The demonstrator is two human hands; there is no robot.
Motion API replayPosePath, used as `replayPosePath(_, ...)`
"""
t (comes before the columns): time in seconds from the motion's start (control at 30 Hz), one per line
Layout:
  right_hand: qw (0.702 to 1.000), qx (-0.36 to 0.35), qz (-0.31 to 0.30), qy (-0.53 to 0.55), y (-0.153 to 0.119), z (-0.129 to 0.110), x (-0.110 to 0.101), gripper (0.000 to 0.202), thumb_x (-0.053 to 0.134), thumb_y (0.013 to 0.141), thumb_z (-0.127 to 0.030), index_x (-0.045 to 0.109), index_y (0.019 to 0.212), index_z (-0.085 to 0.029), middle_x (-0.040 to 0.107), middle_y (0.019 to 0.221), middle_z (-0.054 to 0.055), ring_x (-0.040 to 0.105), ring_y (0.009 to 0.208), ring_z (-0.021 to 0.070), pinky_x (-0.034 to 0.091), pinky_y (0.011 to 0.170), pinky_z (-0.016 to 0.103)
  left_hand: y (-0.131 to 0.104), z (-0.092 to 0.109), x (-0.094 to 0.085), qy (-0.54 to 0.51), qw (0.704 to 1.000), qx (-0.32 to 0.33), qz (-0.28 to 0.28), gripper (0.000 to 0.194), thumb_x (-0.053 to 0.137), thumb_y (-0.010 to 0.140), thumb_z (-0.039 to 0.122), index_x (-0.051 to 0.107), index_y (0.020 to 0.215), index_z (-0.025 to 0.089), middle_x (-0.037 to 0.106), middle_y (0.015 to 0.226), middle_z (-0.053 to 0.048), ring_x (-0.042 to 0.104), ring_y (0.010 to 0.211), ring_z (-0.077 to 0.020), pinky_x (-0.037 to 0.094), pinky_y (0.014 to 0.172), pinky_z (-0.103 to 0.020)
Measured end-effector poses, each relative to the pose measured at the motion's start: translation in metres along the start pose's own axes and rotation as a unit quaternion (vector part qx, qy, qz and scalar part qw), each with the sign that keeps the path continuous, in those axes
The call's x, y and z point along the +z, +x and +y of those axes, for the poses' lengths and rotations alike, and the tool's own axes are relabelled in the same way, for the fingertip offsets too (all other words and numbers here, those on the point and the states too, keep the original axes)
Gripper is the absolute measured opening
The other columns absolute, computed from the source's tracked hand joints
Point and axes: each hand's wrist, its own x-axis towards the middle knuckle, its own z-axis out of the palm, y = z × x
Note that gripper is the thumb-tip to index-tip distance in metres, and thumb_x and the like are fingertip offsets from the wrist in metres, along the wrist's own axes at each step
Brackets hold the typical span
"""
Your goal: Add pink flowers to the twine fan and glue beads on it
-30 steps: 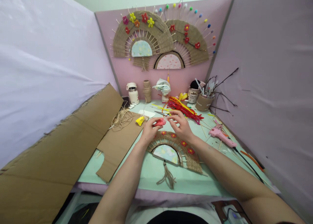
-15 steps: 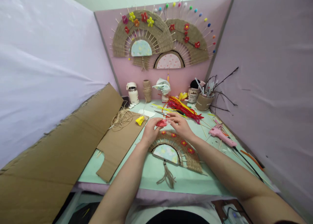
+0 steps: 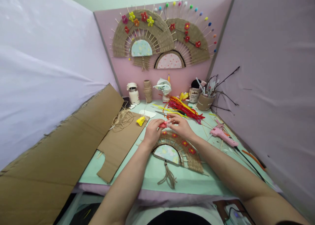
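Both hands meet above the upper edge of a woven twine fan (image 3: 194,160), which lies on the table with red flowers, a pale floral half-circle and a tassel (image 3: 167,176). My left hand (image 3: 153,130) is closed on a small red packet (image 3: 162,124). Fingers of my right hand (image 3: 180,127) pinch the clear, crinkled right end of that packet. Just beyond my right hand are scissors (image 3: 161,113), their handles partly hidden by the fingers.
Cardboard (image 3: 123,143) with a twine tangle (image 3: 122,119) and a yellow packet (image 3: 140,121) lies left. Pipe cleaners (image 3: 185,108) are behind the hands. A pink glue gun (image 3: 224,136) lies right. Behind stand a white bottle (image 3: 134,94), twine spool (image 3: 147,91) and twig pot (image 3: 205,102).
The red packet has turned slightly and shows more of its clear end. My right hand's fingers have shifted a little around it, while both arms stay almost in place.
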Motion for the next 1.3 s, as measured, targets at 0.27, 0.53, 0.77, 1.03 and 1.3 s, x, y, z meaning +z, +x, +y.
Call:
replayPosePath(0.27,1.000,0.012,-0.015,-0.001,-0.002,-0.003,0.001,0.008,0.064,0.078,-0.027,0.070,0.076,-0.022,0.054,0.136,0.009,0.056,0.117,0.0238,0.048,0.092,0.039,0.001,0.001,0.000,0.004,1.000,0.002,-0.004,0.018,0.062,0.081,0.015,0.067,0.097,0.020,0.069,0.098,-0.007,0.061,0.095,-0.0192,0.047,0.087,-0.036)
replayPosePath(0.53,0.975,0.140,-0.024,0.169,0.002,-0.004,0.001,0.011,0.070,0.070,-0.030,0.067,0.066,-0.021,0.052,0.139,0.008,0.046,0.129,0.0260,0.042,0.099,0.040,0.003,-0.009,0.000,0.013,0.998,-0.066,-0.019,0.018,0.063,0.080,0.015,0.067,0.097,0.019,0.068,0.098,-0.006,0.059,0.095,-0.0192,0.046,0.088,-0.034)
replayPosePath(0.77,0.891,0.287,0.019,0.351,0.006,0.000,0.000,0.020,0.079,0.060,-0.035,0.071,0.072,-0.022,0.057,0.133,0.004,0.050,0.121,0.0238,0.047,0.091,0.037,0.000,-0.037,-0.002,0.100,0.957,-0.255,-0.098,0.034,0.063,0.071,0.007,0.067,0.104,0.014,0.065,0.107,-0.013,0.057,0.105,-0.0256,0.042,0.096,-0.042)
replayPosePath(1.03,0.960,0.146,-0.066,0.231,-0.001,-0.005,0.004,0.019,0.056,0.081,-0.030,0.074,0.088,-0.028,0.054,0.135,0.002,0.046,0.126,0.0236,0.046,0.095,0.042,0.006,0.000,0.002,-0.355,0.850,-0.389,-0.007,0.043,0.057,0.082,0.051,0.070,0.090,0.011,0.068,0.087,-0.013,0.060,0.071,-0.0158,0.048,0.065,-0.028)
replayPosePath(1.3,0.992,-0.104,-0.024,-0.069,-0.011,-0.014,0.007,0.025,0.053,0.087,-0.025,0.070,0.104,-0.028,0.054,0.131,0.007,0.049,0.121,0.0237,0.036,0.104,0.046,0.006,0.002,-0.004,-0.518,0.738,-0.432,0.020,0.035,0.084,0.055,0.035,0.068,0.072,0.009,0.062,0.064,-0.002,0.047,0.051,-0.0032,0.033,0.047,-0.015)
